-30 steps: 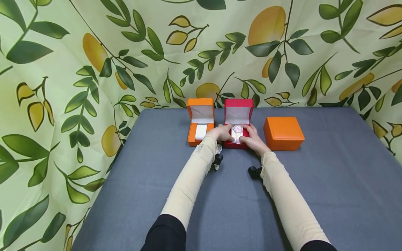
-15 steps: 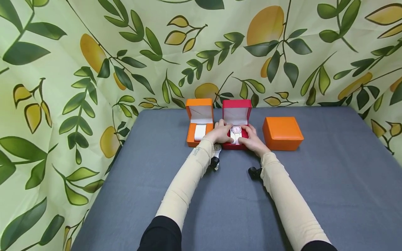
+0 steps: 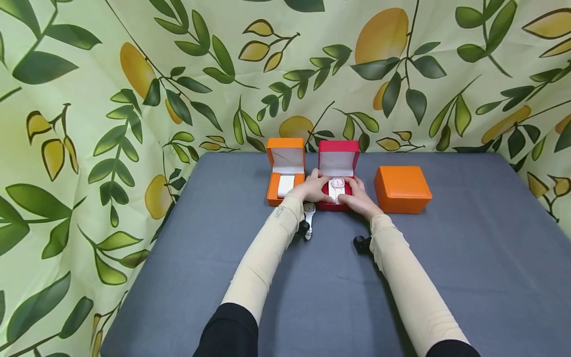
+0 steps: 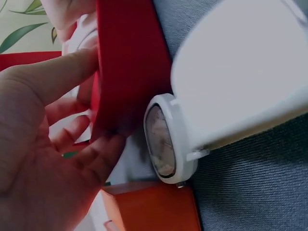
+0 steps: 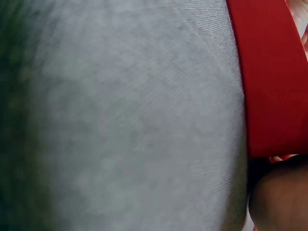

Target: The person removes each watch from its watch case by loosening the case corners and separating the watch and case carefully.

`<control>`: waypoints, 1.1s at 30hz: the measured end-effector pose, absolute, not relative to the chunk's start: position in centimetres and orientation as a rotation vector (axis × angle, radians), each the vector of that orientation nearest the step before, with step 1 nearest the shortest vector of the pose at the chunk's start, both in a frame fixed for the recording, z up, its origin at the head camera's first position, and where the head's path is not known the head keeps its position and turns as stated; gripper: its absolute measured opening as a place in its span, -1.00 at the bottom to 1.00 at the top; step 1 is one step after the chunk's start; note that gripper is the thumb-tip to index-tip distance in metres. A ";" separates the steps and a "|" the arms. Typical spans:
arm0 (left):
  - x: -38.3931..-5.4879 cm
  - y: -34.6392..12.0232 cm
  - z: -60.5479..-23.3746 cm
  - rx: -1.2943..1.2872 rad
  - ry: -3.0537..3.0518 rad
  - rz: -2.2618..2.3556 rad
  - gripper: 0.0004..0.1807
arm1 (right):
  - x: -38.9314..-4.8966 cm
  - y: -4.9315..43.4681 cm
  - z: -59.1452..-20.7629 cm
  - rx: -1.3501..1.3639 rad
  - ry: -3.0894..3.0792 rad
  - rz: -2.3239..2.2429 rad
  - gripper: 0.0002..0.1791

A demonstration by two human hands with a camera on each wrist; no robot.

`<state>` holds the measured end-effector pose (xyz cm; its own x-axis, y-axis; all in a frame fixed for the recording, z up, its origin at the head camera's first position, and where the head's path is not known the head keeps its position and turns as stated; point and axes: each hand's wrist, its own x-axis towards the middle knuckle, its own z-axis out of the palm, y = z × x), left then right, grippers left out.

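In the head view, a white wristwatch (image 3: 337, 183) with a square-looking face sits in an open red watch box (image 3: 332, 207). My left hand (image 3: 314, 189) holds the watch from its left side. In the left wrist view that thumb reaches over the rim of the box, and some fingers touch its outer corner. From the right, my right hand (image 3: 360, 197) has thumb and finger at the watch band. The right wrist view shows mainly the box's red wall (image 5: 276, 82); most of that hand is hidden. A second white watch (image 4: 185, 144) lies on the table below my left wrist.
An open orange watch box (image 3: 272, 193) with a white cushion (image 3: 286, 186) stands just left of the red one. A closed orange box (image 3: 403, 190) stands at the right. Behind the grey-blue table (image 3: 468, 248) hangs a leaf-patterned cloth (image 3: 250, 104).
My left wrist has shifted slightly left, showing more of the second watch on the table. Both hands stay at the watch in the red box. The head view shifts slightly.
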<state>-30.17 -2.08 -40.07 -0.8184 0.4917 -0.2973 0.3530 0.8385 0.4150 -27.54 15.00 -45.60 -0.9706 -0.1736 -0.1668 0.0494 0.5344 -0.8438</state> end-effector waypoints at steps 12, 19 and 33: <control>-30.0 -2.6 -40.3 0.668 2.669 0.458 -0.22 | -27.5 14.9 -46.2 -0.154 2.534 -1.456 -0.21; -30.1 -2.6 -40.1 0.714 2.694 0.417 -0.20 | -27.3 15.0 -46.0 -0.188 2.565 -1.418 -0.23; -29.6 -1.8 -40.9 0.756 2.790 0.533 -0.17 | -27.3 16.0 -46.4 -0.272 2.542 -1.560 -0.26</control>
<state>-29.60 -1.76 -40.88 -0.8488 0.5195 -0.0982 0.4467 0.8041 0.3924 -27.33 16.00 -46.42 -0.9729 -0.2294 -0.0299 -0.0772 0.4439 -0.8928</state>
